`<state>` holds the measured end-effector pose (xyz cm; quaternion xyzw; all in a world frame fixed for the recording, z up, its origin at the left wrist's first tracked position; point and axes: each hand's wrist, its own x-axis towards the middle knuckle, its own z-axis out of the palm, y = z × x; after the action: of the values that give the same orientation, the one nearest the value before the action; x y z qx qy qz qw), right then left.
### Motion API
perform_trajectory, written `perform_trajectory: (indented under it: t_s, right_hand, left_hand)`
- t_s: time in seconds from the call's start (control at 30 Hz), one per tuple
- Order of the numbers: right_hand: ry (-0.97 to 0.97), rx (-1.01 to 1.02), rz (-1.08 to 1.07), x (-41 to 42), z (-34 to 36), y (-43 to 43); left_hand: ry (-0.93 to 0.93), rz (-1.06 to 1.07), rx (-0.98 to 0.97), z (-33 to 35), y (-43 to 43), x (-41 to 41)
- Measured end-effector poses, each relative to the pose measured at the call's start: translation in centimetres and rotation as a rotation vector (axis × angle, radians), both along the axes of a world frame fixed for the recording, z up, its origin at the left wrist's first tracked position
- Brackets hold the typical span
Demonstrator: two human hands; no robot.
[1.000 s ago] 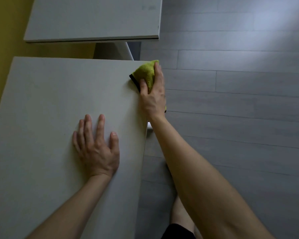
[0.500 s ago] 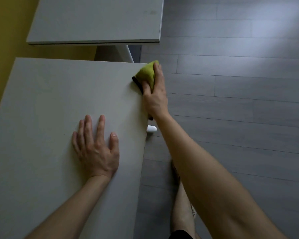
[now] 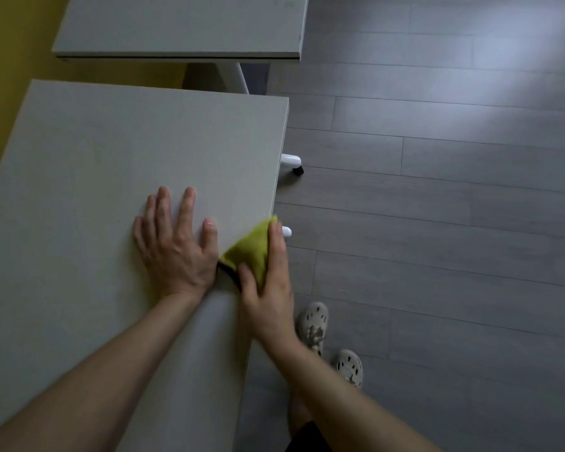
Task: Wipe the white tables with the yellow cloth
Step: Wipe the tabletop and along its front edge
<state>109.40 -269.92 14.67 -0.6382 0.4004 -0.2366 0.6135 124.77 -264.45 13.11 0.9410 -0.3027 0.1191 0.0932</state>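
Yellow cloth (image 3: 253,247) sits bunched at the right edge of the near white counter (image 3: 111,164), partly draped over the lip, with a dark trim or backing showing at its near corner. The right hand (image 3: 269,298) covers it: the thumb lies on the cloth's top face and the fingers (image 3: 276,243) run straight along the counter's edge. The cloth therefore looks pinched around the lip, though the underside of that hold is hidden and I cannot tell how far the fingers wrap. The left hand (image 3: 173,249) rests flat on the counter just beside the cloth, fingers spread and straight, holding nothing. A second white counter (image 3: 177,24) stands beyond, apart from the near one, with a yellow wall (image 3: 0,60) at left. At right are the grey plank floor (image 3: 437,223), a white caster foot (image 3: 292,161) and the person's pale shoes (image 3: 313,324). The cloth appears soft, light and limp, and will likely fold and bunch rather than travel as a flat pad. It should handle best with a broad palm on top and its loose corners tucked under the fingers. By my reading, the step in hand is wiping the near counter's edge.
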Motion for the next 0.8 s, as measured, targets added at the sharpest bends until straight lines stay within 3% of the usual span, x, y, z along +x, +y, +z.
perform_trajectory:
  t_s: [0.17, 0.27, 0.4, 0.63, 0.8]
  right_hand:
    - [0.003, -0.015, -0.037, 7.3, -0.8, -11.0]
    - [0.006, -0.048, -0.027, 8.4, -1.0, -13.4]
    - [-0.014, -0.078, -0.021, 4.5, -1.5, -7.5]
    - [-0.032, -0.016, 0.083, -9.2, -0.2, 12.2]
    - [-0.027, -0.042, 0.049, -7.5, -0.2, 10.6]
  left_hand:
    - [0.025, 0.02, 0.007, 0.1, -0.1, -0.1]
    - [0.042, 0.024, -0.003, 0.3, -0.2, 0.0]
    - [0.058, 0.034, 0.0, 0.5, -0.4, -0.3]
    - [0.09, -0.039, -0.11, 0.5, -0.3, 0.4]
    - [0.151, -0.267, -0.201, 1.0, 2.7, -1.2]
